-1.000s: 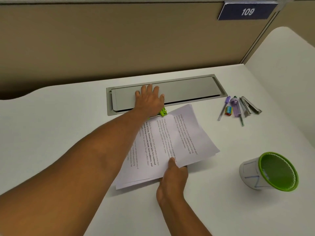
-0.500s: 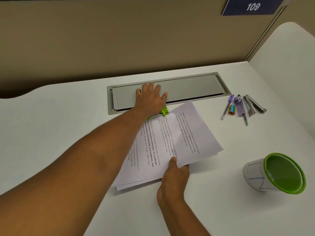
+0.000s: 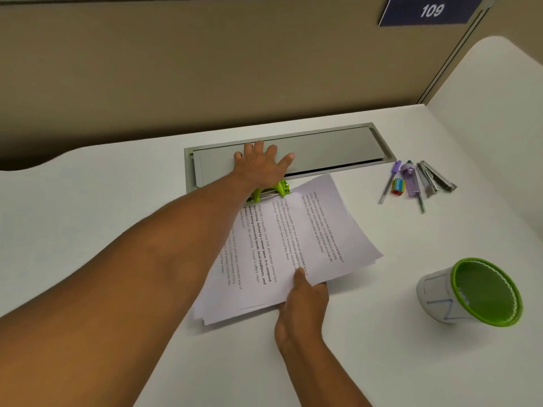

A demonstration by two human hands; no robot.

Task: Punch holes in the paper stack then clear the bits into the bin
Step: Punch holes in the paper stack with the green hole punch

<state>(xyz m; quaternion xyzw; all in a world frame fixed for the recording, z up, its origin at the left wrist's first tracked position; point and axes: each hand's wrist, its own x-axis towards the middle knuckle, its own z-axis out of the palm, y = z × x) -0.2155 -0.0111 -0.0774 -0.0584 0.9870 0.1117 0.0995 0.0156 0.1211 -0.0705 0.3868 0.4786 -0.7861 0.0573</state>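
A stack of printed white sheets (image 3: 296, 239) lies fanned on the white desk, its far edge slid into a lime green hole punch (image 3: 280, 189). My left hand (image 3: 260, 167) lies flat on top of the punch with fingers spread and straight, pressing down; most of the punch is hidden under the palm. My right hand (image 3: 302, 301) pinches the near edge of the stack, thumb on top and fingers beneath. The bin, a small white cup with a green mesh liner (image 3: 473, 292), stands at the right, tilted toward me.
A grey cable-tray lid (image 3: 332, 151) is set into the desk (image 3: 88, 215) behind the punch. Pens, a purple tube, a small eraser and a metal stapler (image 3: 435, 179) lie at the far right. A tan partition rises behind the desk.
My left fingers have spread a little wider on the punch. Paper stack and right hand keep their places; the shift in view comes from my head moving.
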